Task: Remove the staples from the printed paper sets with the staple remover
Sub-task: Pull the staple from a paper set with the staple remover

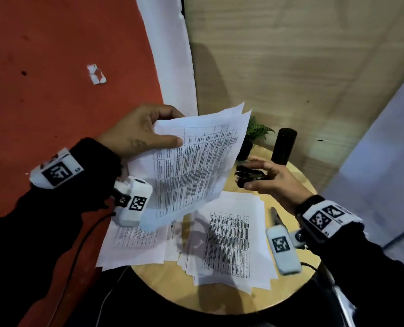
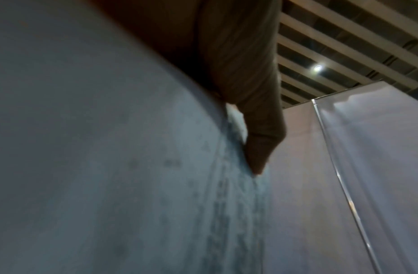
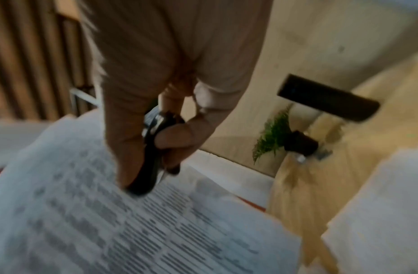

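One paper set [image 1: 191, 161] is pinched aloft by the left hand [image 1: 137, 133]; the right hand [image 1: 270, 179] grips the staple remover [image 1: 249, 177]. Two piles [image 1: 229, 241] lie on the bench [image 1: 163, 282]; progress unclear.

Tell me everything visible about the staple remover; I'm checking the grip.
The staple remover is a small black tool with shiny metal parts, pinched between the thumb and fingers of the right hand. It hangs above the round wooden table, beside the lifted paper set; contact with the paper cannot be told.
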